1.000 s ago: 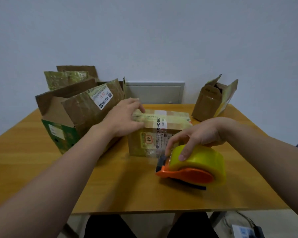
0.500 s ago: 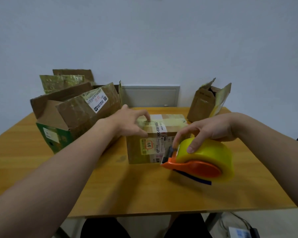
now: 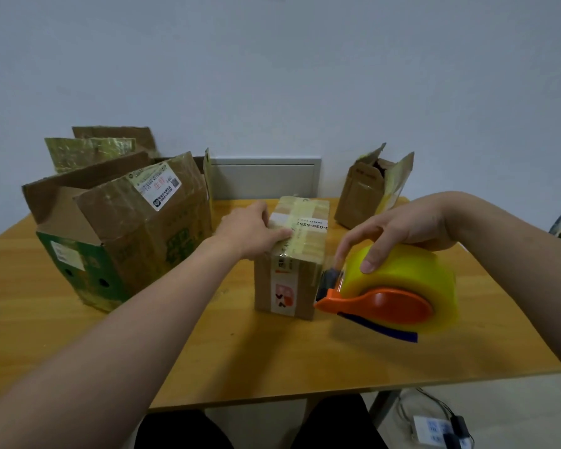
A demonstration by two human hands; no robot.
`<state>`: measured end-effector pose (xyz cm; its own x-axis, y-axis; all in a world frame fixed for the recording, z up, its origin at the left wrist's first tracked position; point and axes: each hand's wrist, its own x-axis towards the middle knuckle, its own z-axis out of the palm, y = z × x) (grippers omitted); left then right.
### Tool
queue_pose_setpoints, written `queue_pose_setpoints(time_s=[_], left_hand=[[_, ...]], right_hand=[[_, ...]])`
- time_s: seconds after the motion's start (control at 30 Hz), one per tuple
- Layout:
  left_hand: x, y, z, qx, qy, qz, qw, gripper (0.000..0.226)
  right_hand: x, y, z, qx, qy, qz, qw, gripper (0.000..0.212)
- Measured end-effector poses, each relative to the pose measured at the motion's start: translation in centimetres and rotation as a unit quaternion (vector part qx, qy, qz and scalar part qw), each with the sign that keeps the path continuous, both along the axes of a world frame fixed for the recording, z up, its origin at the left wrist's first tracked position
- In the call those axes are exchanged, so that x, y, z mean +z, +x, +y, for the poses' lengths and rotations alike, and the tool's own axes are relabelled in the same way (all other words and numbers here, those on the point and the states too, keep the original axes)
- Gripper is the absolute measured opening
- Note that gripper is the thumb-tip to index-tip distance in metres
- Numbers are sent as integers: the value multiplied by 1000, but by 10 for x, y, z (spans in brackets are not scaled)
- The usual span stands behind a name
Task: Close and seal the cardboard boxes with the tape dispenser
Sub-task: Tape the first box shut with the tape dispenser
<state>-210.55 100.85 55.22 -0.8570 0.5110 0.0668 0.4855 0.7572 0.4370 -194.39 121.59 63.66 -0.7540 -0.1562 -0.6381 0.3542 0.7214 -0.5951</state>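
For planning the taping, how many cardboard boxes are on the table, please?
3: large open box left, small taped box centre, small open box back right; another may hide behind the large one.

Matt cardboard box [image 3: 300, 251]; glossy plastic tape dispenser [image 3: 386, 296]; smooth wood table [image 3: 272, 361].

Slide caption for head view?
Left hand rests on the small taped box; right hand holds the tape dispenser beside it.
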Motion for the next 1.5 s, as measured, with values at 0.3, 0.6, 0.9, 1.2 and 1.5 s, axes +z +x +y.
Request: queue_pose_setpoints(time_s=[0.3, 0.6, 0.9, 1.2, 1.5], left_hand=[[-3, 23, 7, 17, 38, 125, 991, 47], [20, 67, -32, -276, 184, -298, 895, 49], [14, 54, -55, -225, 259, -287, 894, 16], [7, 48, -56, -161, 290, -318, 888, 11], [3, 42, -70, -131, 336, -311, 879, 19]], right_hand=[[22, 10, -2, 22, -1, -51, 998, 49], [31, 15, -26, 33, -21, -17, 999, 52], [30, 6, -42, 41, 6, -6, 999, 52], [21, 5, -41, -26, 45, 17, 998, 57], [7, 15, -36, -77, 173, 69, 979, 62]])
